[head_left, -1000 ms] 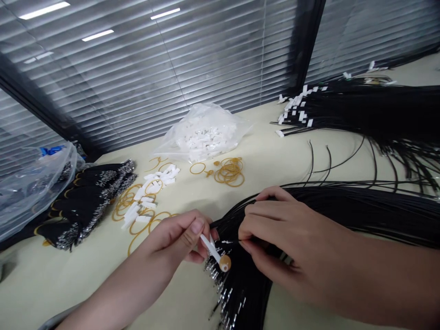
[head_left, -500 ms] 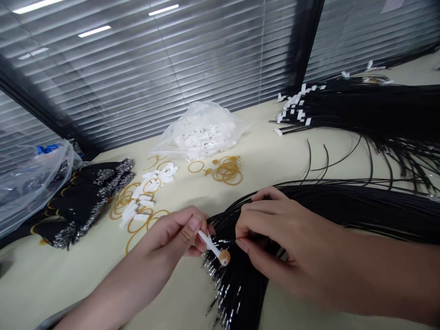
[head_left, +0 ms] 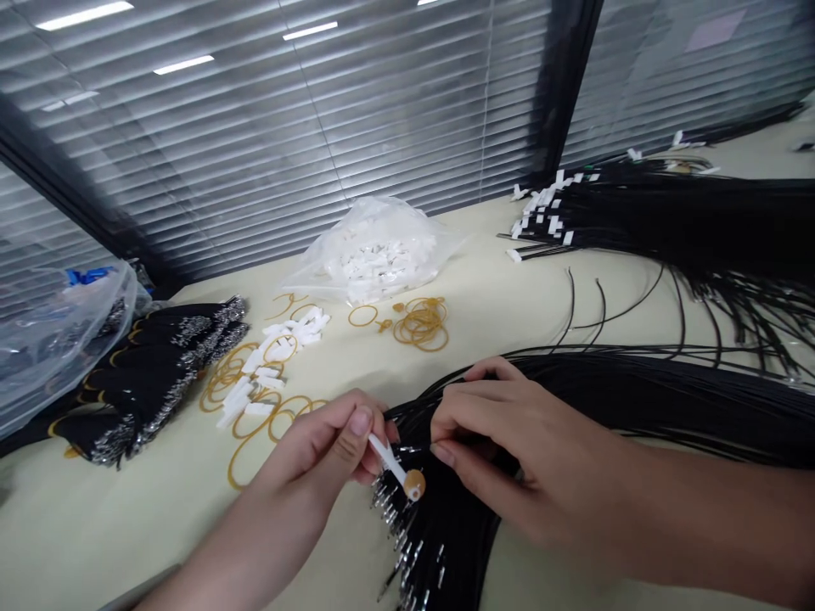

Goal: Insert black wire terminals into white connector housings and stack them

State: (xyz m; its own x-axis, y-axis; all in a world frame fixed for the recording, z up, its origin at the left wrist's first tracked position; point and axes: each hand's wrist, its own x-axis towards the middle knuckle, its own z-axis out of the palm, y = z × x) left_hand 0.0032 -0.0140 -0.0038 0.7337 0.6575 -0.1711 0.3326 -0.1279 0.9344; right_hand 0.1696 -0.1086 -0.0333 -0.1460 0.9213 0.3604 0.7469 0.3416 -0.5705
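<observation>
Pinched between the thumb and fingers of my left hand [head_left: 340, 445] is a thin white stick [head_left: 390, 458] with a tan, rounded tip [head_left: 413, 484]. My right hand [head_left: 503, 441] is closed, its thumb and index finger gripping the end of a black wire [head_left: 417, 450] whose bright metal terminal points toward my left hand. Beneath both hands spreads a big bundle of black wires [head_left: 455, 543], with many silver terminals [head_left: 411, 552] fanned out at its near end. The palm side of my right hand is hidden.
Yellow rubber bands [head_left: 421, 325] and small white connector housings [head_left: 255, 378] lie on the table [head_left: 318, 543]. Behind them sits a clear bag of white parts [head_left: 382, 250]. Banded black wire bundles [head_left: 159, 365] lie left, beside a plastic bag [head_left: 64, 339]. White-ended wires [head_left: 668, 212] lie right.
My right hand has shifted slightly left, toward my left hand, with the wire. The stick is still in my left hand. The camera view has tilted up a little.
</observation>
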